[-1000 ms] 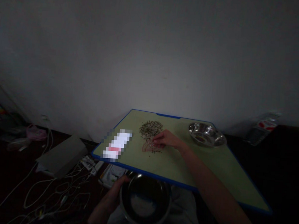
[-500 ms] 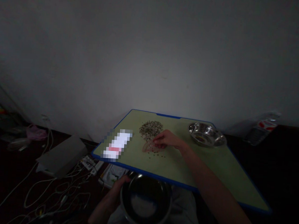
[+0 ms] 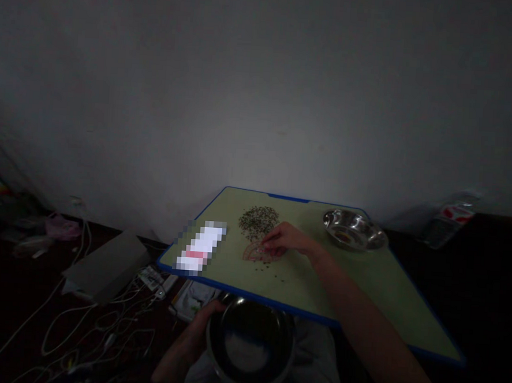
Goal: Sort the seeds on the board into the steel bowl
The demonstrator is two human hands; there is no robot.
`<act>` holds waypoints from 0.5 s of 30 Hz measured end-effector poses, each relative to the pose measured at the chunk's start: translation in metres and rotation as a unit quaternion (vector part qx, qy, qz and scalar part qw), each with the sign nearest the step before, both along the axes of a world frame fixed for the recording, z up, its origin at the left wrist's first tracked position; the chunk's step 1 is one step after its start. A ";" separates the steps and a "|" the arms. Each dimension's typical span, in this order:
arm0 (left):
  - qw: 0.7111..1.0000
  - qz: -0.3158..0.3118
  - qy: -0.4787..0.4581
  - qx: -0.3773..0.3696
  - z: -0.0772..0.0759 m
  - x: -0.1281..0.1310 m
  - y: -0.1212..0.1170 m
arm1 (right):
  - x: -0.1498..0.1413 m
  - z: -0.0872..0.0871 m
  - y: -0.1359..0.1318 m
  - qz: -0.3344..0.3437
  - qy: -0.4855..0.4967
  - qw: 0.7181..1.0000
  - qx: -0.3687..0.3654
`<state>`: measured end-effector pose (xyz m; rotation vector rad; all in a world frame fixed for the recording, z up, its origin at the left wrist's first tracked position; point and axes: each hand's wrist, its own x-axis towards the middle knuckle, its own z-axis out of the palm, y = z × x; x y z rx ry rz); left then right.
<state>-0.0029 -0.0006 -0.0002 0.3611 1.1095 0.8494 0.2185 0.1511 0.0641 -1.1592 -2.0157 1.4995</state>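
My right hand (image 3: 282, 239) is closed on a clear, reddish protractor (image 3: 253, 251) that lies on the pale green board with a blue rim (image 3: 302, 281). Just beyond it spreads a heap of small dark grains or seeds (image 3: 258, 219). A few loose grains (image 3: 265, 266) lie on the near side of the protractor. Below the board's front edge, my left hand (image 3: 202, 321) grips the left rim of a large metal bowl (image 3: 250, 344), which rests at my lap. The fingertips of that hand are partly hidden by the bowl.
A shiny metal basin (image 3: 355, 231) stands at the board's back right. A blurred-out bright phone-like object (image 3: 201, 249) lies on the left. Cables (image 3: 113, 327), a grey box (image 3: 106, 266) and a pink bag (image 3: 62, 226) are on the floor. A bottle pack (image 3: 449, 220) leans by the wall.
The protractor has shifted slightly left with my right hand. The loose grains near it lie differently, fewer now showing on the near side. My left hand and the bowl are almost unmoved.
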 end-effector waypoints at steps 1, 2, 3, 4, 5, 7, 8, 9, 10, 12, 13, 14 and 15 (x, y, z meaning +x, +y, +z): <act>1.000 0.005 0.008 -0.001 -0.001 0.000 0.000 | 0.000 0.000 0.000 -0.002 0.001 1.000 0.001; 1.000 0.007 0.018 -0.001 -0.003 -0.001 0.000 | 0.001 0.000 0.001 -0.005 0.001 1.000 0.002; 1.000 0.008 0.027 0.001 -0.005 -0.002 0.000 | 0.001 0.000 0.002 -0.007 0.002 1.000 0.002; 0.999 0.009 0.033 0.004 -0.007 -0.003 0.000 | 0.001 0.000 0.003 -0.008 0.003 1.000 0.003; 0.999 0.009 0.037 0.005 -0.010 -0.003 0.000 | 0.002 -0.001 0.003 -0.010 0.005 1.000 0.003; 0.999 0.008 0.039 0.004 -0.015 -0.004 0.000 | 0.002 -0.001 0.005 -0.013 0.012 1.000 0.002; 0.999 0.008 0.037 0.001 -0.017 -0.005 0.001 | 0.003 -0.001 0.005 -0.016 0.016 1.000 0.000; 0.999 0.008 0.032 0.001 -0.019 -0.005 0.001 | 0.003 -0.001 0.005 -0.018 0.020 1.000 0.000; 1.000 0.006 0.026 0.001 -0.020 -0.005 0.001 | 0.003 -0.001 0.005 -0.020 0.022 1.000 -0.001; 1.000 -0.002 0.012 0.004 -0.020 -0.005 0.001 | 0.005 0.001 0.005 -0.019 0.026 0.999 0.000; 1.000 -0.005 0.006 0.009 -0.020 -0.005 0.001 | 0.005 0.002 0.004 -0.017 0.026 1.000 0.001; 1.000 -0.009 0.001 0.013 -0.019 -0.005 0.001 | 0.006 0.004 0.004 -0.014 0.024 1.000 0.001; 1.000 -0.013 -0.004 0.017 -0.018 -0.005 0.000 | 0.007 0.005 0.003 -0.008 0.020 1.000 -0.001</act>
